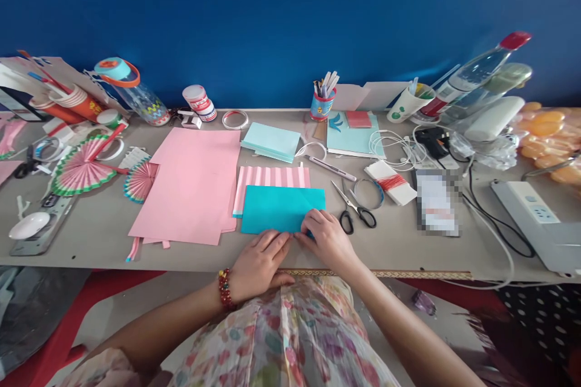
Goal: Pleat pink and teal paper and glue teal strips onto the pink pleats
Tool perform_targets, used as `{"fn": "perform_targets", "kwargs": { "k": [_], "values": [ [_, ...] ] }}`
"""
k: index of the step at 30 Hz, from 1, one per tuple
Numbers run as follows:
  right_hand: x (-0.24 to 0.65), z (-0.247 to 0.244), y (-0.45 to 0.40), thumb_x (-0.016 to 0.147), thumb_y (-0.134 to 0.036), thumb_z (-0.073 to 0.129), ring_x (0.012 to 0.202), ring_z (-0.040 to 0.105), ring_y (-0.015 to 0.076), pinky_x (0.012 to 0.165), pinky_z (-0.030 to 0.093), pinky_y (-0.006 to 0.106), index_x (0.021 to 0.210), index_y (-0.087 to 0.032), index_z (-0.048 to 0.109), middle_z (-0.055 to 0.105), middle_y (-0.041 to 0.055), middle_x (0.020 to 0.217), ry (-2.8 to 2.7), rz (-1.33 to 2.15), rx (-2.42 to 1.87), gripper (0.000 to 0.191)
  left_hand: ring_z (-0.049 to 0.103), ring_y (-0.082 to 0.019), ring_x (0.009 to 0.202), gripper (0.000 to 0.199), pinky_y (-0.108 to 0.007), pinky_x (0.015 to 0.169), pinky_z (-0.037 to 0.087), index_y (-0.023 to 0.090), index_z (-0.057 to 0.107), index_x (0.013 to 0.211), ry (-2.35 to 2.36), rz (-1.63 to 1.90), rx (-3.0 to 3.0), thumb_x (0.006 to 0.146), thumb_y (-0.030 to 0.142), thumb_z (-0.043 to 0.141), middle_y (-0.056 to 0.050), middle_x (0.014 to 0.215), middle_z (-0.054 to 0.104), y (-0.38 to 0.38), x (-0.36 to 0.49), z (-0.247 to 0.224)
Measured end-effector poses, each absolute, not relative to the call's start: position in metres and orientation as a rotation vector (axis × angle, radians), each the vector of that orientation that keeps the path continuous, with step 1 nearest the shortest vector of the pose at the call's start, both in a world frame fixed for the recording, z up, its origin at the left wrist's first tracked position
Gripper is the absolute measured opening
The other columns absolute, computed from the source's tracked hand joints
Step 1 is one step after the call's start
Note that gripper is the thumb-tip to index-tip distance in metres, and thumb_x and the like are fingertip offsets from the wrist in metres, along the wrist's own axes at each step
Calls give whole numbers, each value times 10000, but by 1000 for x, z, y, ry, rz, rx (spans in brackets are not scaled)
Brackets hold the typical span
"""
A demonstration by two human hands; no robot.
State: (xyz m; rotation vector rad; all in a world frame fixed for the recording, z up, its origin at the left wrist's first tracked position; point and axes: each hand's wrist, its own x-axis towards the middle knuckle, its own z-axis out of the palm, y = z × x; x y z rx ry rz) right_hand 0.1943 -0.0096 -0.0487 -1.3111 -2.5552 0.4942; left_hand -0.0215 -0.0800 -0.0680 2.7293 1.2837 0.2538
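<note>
A teal sheet of paper (276, 208) lies flat near the table's front edge, partly over a pleated pink sheet (276, 176). My left hand (263, 260) rests at the sheet's near edge, its fingers stretched out and pressing there, the thumb apart below. At the near right corner, my right hand (329, 239) has curled fingers on top of the sheet and its thumb along the near edge, gripping it. Both hands' fingertips almost meet in the middle of that edge. How far the edge is folded is hidden by the fingers.
Large pink sheets (190, 187) lie to the left, beside pleated paper fans (86, 166). Scissors (356, 208), a lilac pen-shaped cutter (333, 168) and thread wound on a card (390, 182) lie right. Light blue folded paper (272, 141) is behind. A power strip (535, 217) sits far right.
</note>
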Motion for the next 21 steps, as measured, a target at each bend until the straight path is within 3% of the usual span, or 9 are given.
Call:
{"fn": "perform_targets", "kwargs": {
  "k": [6,11,18,21],
  "values": [
    [221,-44,-10,894,-263,657,979,553,230,875,431,355,995,-187,614,624,73,1052,-2550,582,-1181,133,450,-285,1251,838,-423,1099,325,116,422,1457,1314,239,2743,885,724,355,-129,1404,531,-78,-23,-68],
    [227,-48,-2,954,-230,554,916,573,208,838,441,342,906,-194,623,649,60,963,-2467,589,-1184,91,413,-295,1276,775,-414,1119,273,112,396,1476,1395,180,2724,928,660,369,-121,1421,507,-69,-30,-59],
    [225,-53,3,948,-249,573,868,574,200,820,432,340,844,-197,620,642,49,927,-2394,620,-1201,124,438,-306,1209,752,-456,1052,328,249,323,1521,1420,76,2713,910,685,365,-92,1358,531,-62,-27,-57],
    [225,-53,1,923,-240,609,858,570,202,820,425,344,812,-195,618,631,51,924,-2372,603,-1257,120,433,-307,1199,772,-459,1040,341,255,316,1525,1440,88,2705,895,696,383,-94,1354,531,-63,-26,-59]
  ]
}}
